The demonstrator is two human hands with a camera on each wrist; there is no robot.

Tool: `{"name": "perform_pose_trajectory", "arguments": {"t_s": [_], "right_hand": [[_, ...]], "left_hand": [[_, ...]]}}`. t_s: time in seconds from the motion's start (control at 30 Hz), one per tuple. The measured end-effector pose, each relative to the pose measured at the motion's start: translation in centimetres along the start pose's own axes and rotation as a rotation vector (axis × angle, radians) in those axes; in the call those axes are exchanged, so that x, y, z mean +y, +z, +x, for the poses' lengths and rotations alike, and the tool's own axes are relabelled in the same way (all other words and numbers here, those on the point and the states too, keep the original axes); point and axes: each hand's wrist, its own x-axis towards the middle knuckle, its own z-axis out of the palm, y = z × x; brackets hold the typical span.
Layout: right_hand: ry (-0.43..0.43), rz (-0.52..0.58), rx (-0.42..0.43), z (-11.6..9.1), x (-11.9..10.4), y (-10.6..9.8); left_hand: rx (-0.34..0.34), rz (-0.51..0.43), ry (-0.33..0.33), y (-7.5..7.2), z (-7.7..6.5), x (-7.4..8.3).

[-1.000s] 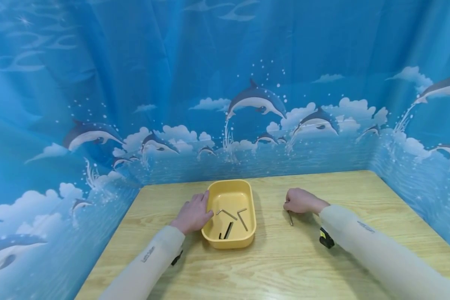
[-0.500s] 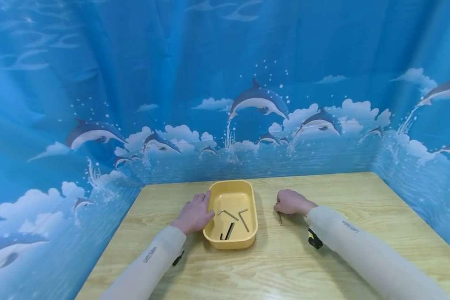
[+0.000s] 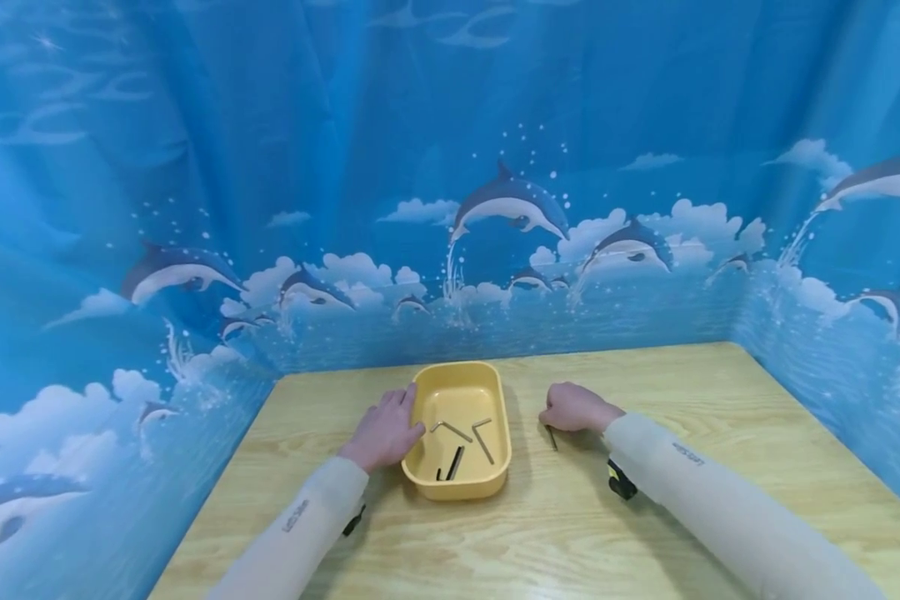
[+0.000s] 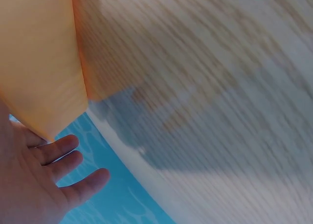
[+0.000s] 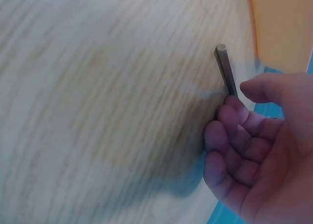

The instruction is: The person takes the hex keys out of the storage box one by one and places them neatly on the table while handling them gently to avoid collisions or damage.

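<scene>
A yellow tray [image 3: 457,492] sits on the table, with my left hand [image 3: 385,432] at its left side. In the head view the thumb and index finger lie over the rim; the left wrist view shows the other fingers [image 4: 93,182] extended loosely outside the wall. To the right of the tray, my right hand [image 3: 576,408] pinches a metal hex key [image 5: 225,67], its other fingers curled in. One end of the key sticks out past the fingertips toward the table; the rest is hidden in the hand. Inside the tray lie silver hex keys [image 3: 453,431] and a black one [image 3: 456,462].
The light wood-grain table [image 3: 555,533] ends at a blue dolphin-print curtain [image 3: 390,333] behind and at both sides. Black wrist devices [image 3: 622,480] are strapped beneath both sleeves.
My right hand has moved left with the hex key, closer to the tray. The left hand stays at the tray's rim, and the tray has kept its place.
</scene>
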Motion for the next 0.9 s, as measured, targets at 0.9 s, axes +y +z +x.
{"name": "perform_pose_trajectory", "arguments": {"t_s": [0.9], "right_hand": [[-0.073,-0.053,-0.025,0.79,-0.35,-0.1]], "left_hand": [[0.024,0.026,0.016,-0.1,0.08,0.03]]}}
